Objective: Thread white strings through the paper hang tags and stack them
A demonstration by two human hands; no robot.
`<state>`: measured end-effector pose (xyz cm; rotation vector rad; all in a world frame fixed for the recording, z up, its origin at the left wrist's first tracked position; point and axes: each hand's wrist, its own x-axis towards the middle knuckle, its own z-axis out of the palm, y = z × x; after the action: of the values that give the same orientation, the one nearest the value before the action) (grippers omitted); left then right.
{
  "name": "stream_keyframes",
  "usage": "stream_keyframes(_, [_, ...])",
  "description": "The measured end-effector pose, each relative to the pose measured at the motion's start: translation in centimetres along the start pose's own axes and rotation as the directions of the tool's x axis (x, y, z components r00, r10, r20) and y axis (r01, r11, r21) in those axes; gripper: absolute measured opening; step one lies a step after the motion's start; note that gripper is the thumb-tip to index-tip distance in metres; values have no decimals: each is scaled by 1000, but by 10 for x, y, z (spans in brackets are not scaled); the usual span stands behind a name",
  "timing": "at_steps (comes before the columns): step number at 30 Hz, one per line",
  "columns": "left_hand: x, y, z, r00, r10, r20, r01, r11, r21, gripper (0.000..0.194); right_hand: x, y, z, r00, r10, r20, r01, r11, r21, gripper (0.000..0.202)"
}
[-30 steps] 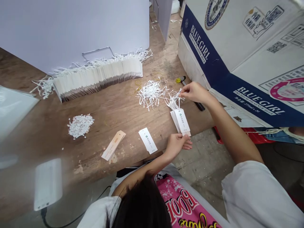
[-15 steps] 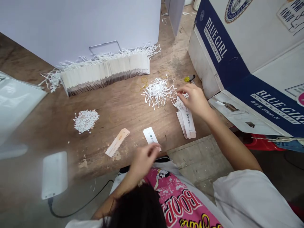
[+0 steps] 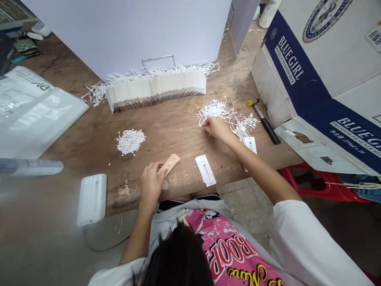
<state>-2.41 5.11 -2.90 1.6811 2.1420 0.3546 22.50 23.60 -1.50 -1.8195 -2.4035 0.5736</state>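
Note:
My left hand point(image 3: 151, 180) is closed at the lower end of a small stack of peach hang tags point(image 3: 172, 161), thumb and fingers gripping it. My right hand point(image 3: 218, 128) pinches at the near edge of a heap of loose white tag strings point(image 3: 212, 109); its fingertips are partly hidden. Between the hands lies a short stack of white printed hang tags point(image 3: 205, 170). Right of it, partly under my right forearm, are strung white tags point(image 3: 250, 143) with their strings point(image 3: 244, 125) fanned out.
A long row of upright strung tags point(image 3: 157, 89) stands before a pale panel point(image 3: 133, 31). Small white bits point(image 3: 131, 141) are heaped at left, near a power bank point(image 3: 93, 198) and plastic bags point(image 3: 44, 115). A hammer point(image 3: 266, 123) lies beside a beer carton point(image 3: 312, 91).
My left hand has gone from the white tags to the peach tags. My right hand has left the strung tags for the loose strings. The camera view has shifted, uncovering the hammer.

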Motion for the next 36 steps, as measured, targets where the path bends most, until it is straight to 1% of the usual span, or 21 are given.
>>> stream_keyframes(3, [2, -2, -1, 1000, -11, 1, 11, 995, -101, 14, -1, -12, 7, 998, 45, -51, -48, 998, -50, 23])
stream_keyframes(6, [5, -5, -2, 1000, -11, 17, 13, 992, -129, 16, 1, -24, 12, 994, 50, -95, -60, 994, -96, 28])
stream_keyframes(8, [7, -6, -2, 999, -18, 37, 23, 989, -146, 14, 4, -29, 14, 994, 53, -92, -64, 990, -123, 28])
stream_keyframes(10, [8, -8, -2, 998, -35, 45, 43, 978, -206, 11, 8, -31, 15, 995, 66, -77, -77, 986, -148, 27])
stream_keyframes(13, [9, -11, -1, 998, -55, 16, 58, 956, -286, 7, 12, -33, 15, 994, 85, -64, -95, 979, -180, 27])
stream_keyframes(16, [10, -14, -1, 997, -74, -5, 66, 926, -371, 9, 13, -35, 16, 992, 105, -71, -117, 971, -207, 28])
stream_keyframes(20, [9, -16, -1, 995, -91, 34, 96, 876, -473, 13, 14, -41, 18, 985, 160, -65, -171, 959, -228, 29])
stream_keyframes(23, [8, -17, -3, 995, -87, 48, 100, 870, -482, 13, 14, -45, 20, 976, 205, -76, -217, 949, -230, 32])
stream_keyframes(26, [7, -17, -5, 996, -84, 26, 86, 883, -461, 11, 10, -46, 19, 961, 259, -98, -274, 936, -222, 34])
stream_keyframes(29, [4, -17, -6, 997, -71, -17, 57, 905, -421, 13, 7, -44, 18, 945, 314, -87, -326, 923, -206, 34])
stream_keyframes(33, [2, -17, -5, 992, -34, -119, -7, 944, -331, 12, 4, -43, 17, 938, 343, -50, -347, 923, -166, 31])
stream_keyframes(34, [1, -17, -5, 992, -37, -122, -7, 940, -342, 11, 4, -43, 17, 938, 345, -43, -347, 925, -152, 30])
stream_keyframes(36, [-2, -17, -6, 994, -73, -80, 31, 900, -434, 11, 2, -44, 13, 941, 336, -39, -338, 933, -121, 27])
